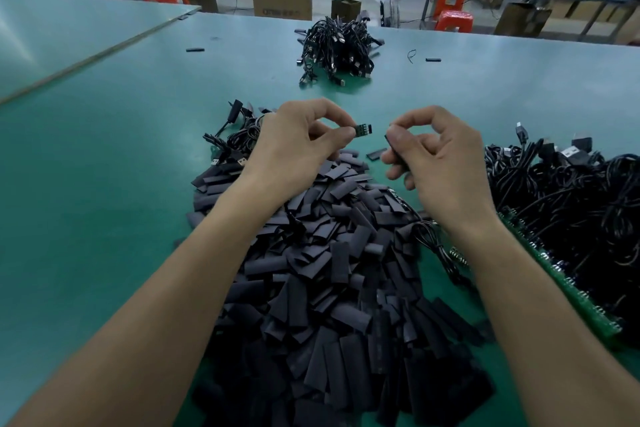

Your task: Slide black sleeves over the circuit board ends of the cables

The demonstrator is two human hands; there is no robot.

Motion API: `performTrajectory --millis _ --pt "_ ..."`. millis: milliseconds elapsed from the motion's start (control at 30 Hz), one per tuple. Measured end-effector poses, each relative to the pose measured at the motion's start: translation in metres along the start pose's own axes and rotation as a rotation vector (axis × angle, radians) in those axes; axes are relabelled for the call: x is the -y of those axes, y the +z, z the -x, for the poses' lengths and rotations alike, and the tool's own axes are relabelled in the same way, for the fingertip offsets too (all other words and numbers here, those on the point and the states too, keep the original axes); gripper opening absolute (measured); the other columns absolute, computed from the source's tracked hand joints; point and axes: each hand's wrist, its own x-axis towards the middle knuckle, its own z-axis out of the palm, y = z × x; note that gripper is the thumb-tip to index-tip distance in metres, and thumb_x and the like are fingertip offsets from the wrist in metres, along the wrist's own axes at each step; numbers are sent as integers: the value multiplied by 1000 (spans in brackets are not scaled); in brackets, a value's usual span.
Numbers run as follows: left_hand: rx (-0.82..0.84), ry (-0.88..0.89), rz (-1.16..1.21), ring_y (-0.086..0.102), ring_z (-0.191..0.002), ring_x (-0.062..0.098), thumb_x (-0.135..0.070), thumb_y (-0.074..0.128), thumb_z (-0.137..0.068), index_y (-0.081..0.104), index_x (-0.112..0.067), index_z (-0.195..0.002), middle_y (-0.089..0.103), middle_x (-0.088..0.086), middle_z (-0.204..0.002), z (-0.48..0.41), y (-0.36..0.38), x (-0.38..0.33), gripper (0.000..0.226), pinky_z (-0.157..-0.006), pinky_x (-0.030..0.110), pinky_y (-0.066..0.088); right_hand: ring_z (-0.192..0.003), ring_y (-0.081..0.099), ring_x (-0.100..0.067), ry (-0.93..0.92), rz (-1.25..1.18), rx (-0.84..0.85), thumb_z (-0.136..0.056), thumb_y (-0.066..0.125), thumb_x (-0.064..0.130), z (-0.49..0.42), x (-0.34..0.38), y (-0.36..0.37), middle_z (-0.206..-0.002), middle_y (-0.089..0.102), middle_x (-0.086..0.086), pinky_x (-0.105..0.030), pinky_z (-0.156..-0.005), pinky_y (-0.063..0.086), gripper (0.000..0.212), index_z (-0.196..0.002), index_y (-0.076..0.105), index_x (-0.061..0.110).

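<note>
While the left hand (301, 140) pinches a small circuit board (364, 130) between curled thumb and forefinger, the board's dark green end with a row of tiny metal contacts sticks out to the right, raised above the bench (104, 156). The right hand (440, 158) faces it with thumb and forefinger curled round a black sleeve (388, 141), a short flat piece of matt tubing mostly hidden by the fingers. Board and sleeve are near each other but apart, with a clear gap between them. Under both forearms lies a heap of loose sleeves (329, 270), flattened dull black rectangles lying at all angles on the smooth green bench top. A thin glossy cable (433, 239) runs out beneath the right wrist. To the right is a tangled mass of shiny black cables (571, 208) with metal plugs, and along its near edge a long green strip of boards (561, 288). More cables (235, 142) show behind the left hand, and another cable bundle (337, 48) sits farther back in the middle of the bench.
</note>
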Motion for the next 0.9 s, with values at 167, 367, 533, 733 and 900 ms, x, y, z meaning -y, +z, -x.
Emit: performTrajectory --millis 167,367,533,733,900 --pt "1 32 -61 63 -56 -1 -23 69 -95 70 -29 -91 72 -5 -71 2 4 -1 7 -55 5 42 -60 59 4 -8 136 -29 -96 66 29 -3 -7 -1 -64 66 23 -16 -61 47 7 -96 68 35" --pt "21 74 -99 67 -72 -1 -22 68 -95 74 -21 -98 73 -10 -77 3 7 -2 7 -71 14 52 -55 64 -4 19 83 -31 -88 76 27 -1 -6 -2 -66 71 11 -12 -54 46 7 -87 69 27" --pt "27 55 -109 69 -79 -2 -21 66 -97 74 -19 -105 72 -15 -81 2 6 -1 12 -80 16 55 -64 70 -8 34 45 -28 -78 84 21 -3 -8 -7 -77 76 6 -12 -59 49 23 -100 76 17" --pt "10 42 -51 70 -77 11 -24 66 -97 70 -29 -92 73 -13 -77 3 4 -4 8 -75 19 56 -79 73 -6 5 70 -53 -74 87 21 -4 -8 -6 -87 77 8 -27 -79 59 29 -100 75 29" --pt "24 57 -24 71 -81 25 -24 67 -96 70 -30 -88 74 -10 -77 5 4 -8 11 -77 35 57 -81 74 -9 -28 67 -88 -73 88 20 -3 -5 -5 -86 76 9 -37 -82 61 29 -91 73 35"
